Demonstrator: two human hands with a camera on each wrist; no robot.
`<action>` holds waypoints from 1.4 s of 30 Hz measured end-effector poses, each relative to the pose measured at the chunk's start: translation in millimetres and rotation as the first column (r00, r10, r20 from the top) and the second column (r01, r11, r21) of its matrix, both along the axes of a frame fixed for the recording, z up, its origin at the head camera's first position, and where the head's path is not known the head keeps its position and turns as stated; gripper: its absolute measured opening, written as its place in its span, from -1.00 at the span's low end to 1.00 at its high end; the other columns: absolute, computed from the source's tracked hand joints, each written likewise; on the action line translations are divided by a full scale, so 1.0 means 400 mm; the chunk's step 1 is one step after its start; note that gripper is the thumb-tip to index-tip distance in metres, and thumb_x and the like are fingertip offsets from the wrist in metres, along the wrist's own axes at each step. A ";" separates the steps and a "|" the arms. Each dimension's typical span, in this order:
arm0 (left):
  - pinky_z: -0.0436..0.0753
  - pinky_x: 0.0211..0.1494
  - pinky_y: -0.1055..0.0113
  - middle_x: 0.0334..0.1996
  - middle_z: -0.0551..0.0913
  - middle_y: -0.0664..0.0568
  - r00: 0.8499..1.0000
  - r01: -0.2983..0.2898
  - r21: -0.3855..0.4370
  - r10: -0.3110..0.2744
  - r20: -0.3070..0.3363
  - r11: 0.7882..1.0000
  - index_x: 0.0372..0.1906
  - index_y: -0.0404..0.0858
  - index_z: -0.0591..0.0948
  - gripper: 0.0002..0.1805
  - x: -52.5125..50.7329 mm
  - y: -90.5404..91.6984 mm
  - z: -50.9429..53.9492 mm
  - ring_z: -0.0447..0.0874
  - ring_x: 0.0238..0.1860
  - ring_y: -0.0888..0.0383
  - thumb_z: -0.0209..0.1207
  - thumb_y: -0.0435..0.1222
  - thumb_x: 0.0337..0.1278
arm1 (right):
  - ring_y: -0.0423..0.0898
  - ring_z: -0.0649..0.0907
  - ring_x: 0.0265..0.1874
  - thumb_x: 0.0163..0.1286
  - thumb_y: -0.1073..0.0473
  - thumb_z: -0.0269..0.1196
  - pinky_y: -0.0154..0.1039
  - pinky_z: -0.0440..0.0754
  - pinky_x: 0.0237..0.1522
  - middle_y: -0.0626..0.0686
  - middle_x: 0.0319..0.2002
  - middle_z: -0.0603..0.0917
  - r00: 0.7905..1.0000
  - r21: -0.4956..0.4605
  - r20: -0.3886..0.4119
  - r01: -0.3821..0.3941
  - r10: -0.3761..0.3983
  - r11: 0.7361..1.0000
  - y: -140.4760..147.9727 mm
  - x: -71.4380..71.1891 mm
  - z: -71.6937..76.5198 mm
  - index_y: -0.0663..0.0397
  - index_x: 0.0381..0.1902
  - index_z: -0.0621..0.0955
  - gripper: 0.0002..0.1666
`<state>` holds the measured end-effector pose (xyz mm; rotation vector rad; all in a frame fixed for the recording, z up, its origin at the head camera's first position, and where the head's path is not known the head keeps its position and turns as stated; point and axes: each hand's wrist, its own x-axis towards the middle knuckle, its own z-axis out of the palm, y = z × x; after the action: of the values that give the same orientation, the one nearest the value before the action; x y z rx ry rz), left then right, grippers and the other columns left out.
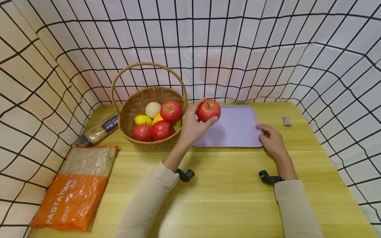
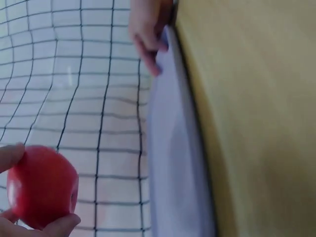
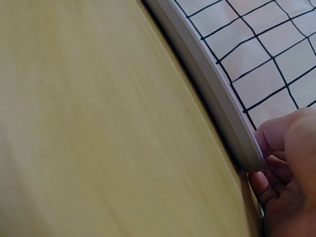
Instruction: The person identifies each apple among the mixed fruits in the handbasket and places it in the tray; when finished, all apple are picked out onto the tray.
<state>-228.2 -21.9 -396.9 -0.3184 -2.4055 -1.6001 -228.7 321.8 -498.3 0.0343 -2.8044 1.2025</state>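
Clamped in left grip (image 1: 192, 125): apple (image 1: 209, 111), raised over left end of tray (image 1: 238, 129). Pinched in right grip (image 1: 272, 140): right rim of tray. Likely to roll off tray if released high or with rim tugged askew.

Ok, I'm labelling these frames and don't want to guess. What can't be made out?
- Head view: the tray's far left corner, hidden by the left hand and held red fruit.
- Head view: the basket's floor, covered by piled fruit.
- Head view: the small packet's print, too small.
- Left wrist view: most of the left hand, cut off by the frame edge.
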 end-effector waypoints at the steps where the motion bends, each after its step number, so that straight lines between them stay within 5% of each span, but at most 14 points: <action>1: 0.73 0.11 0.16 0.33 0.54 0.01 1.000 -0.006 -0.002 0.006 0.001 1.000 0.46 0.01 0.45 -0.18 -0.003 0.014 -0.005 0.54 0.26 0.04 0.48 0.01 0.08 | -0.04 0.41 -0.15 0.45 0.33 0.10 -0.44 0.33 -0.20 0.22 0.02 0.57 1.000 0.004 -0.004 0.004 -0.004 1.000 0.002 0.000 0.000 0.17 0.36 0.57 -0.47; 13: 0.63 0.29 0.04 0.35 0.52 0.00 0.993 -0.084 0.042 0.080 0.092 0.996 0.48 0.06 0.44 -0.14 -0.081 0.095 -0.096 0.51 0.30 0.05 0.53 -0.01 0.04 | -0.04 0.43 -0.13 0.45 0.33 0.11 -0.45 0.35 -0.19 0.22 0.09 0.59 0.999 0.002 -0.015 0.028 -0.028 1.000 0.002 0.004 -0.003 0.15 0.35 0.58 -0.48; 26: 0.53 0.40 0.08 0.27 0.55 -0.11 0.968 -0.218 0.025 0.213 0.129 0.976 0.46 -0.08 0.47 -0.18 -0.155 0.108 -0.150 0.52 0.30 -0.01 0.52 -0.11 0.07 | -0.11 0.45 -0.23 0.40 0.34 0.15 -0.51 0.36 -0.30 0.20 -0.01 0.61 0.998 0.006 -0.049 0.029 -0.029 1.000 0.002 0.001 -0.013 0.16 0.31 0.61 -0.48; 42: 0.46 0.48 0.03 0.40 0.50 -0.07 0.972 -0.145 -0.022 0.146 0.183 0.989 0.52 -0.06 0.34 -0.16 -0.178 0.096 -0.190 0.47 0.41 -0.02 0.44 -0.07 0.18 | -0.12 0.46 -0.25 0.37 0.35 0.14 -0.52 0.36 -0.30 0.20 0.05 0.63 0.998 0.012 -0.059 0.039 -0.038 0.999 -0.001 -0.001 -0.017 0.18 0.29 0.62 -0.48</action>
<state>-299.4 16.5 -473.0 0.0062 -2.5038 -1.6182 -229.0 321.5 -505.0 0.0167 -2.7492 1.1560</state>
